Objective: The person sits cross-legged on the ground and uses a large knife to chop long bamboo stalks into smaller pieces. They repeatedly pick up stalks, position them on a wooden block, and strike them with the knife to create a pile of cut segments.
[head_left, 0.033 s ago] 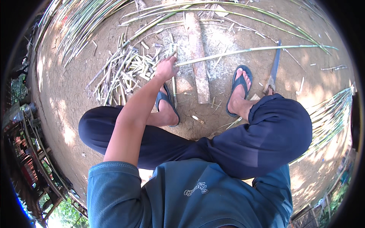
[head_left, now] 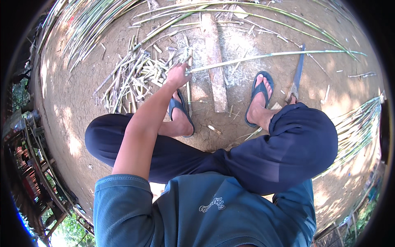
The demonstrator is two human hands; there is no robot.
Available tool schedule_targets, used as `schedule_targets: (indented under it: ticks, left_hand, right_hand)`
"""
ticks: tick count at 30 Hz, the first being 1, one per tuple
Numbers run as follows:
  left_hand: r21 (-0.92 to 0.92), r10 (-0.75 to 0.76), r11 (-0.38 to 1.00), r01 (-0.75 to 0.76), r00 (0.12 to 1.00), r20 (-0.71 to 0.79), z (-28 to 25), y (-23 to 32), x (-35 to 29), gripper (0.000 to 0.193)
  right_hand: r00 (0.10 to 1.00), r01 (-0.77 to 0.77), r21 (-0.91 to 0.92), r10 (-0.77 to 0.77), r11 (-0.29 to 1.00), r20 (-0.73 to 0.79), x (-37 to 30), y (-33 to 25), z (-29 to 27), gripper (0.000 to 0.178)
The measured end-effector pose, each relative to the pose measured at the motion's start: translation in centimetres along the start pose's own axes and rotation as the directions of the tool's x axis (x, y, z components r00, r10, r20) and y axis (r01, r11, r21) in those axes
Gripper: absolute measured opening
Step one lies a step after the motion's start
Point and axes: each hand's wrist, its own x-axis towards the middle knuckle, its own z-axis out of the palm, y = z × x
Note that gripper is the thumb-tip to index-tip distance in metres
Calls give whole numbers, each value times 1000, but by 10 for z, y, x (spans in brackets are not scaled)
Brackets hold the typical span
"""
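— The grip first: what does the left hand [head_left: 177,75] have?

— It is closed around the near end of a long thin bamboo stalk [head_left: 263,56]. The fingers wrap the pale cut end, and the stalk runs away from the hand to the person's right, across the wooden log [head_left: 214,61] that lies on the dirt ground [head_left: 74,103], its green tip far out to the right.

— And the right hand?

— Hidden behind the right knee; I cannot tell its grip. A long-bladed knife [head_left: 297,74] stands out from behind that knee, blade pointing away, just beside the right foot in a blue sandal [head_left: 258,96].

— What lies around the left hand?

— A heap of short cut bamboo pieces [head_left: 131,80] just to its left, and the left sandalled foot right below it.
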Motion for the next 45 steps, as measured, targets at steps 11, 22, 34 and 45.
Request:
schedule_targets:
  ticks: [11,22,34,45]
  left_hand:
    - [13,-79,997,79,996,44,3,16,-1,33]
    - [-124,-148,980,159,985,92,6,-22,-46,47]
    - [-465,-303,823,326,945,126,46,12,-6,62]
    - [-512,-431,763,394,901,50,38,21,1,60]
  right_hand:
    - [966,29,85,-5,996,-260,-40,39,-38,21]
    - [588,731,417,-188,541,-786,-225,22,-232,20]
    - [748,492,860,-571,134,-338,-385,-138,-185,17]
    - [803,221,751,-553,622,222,-343,-175,-27,40]
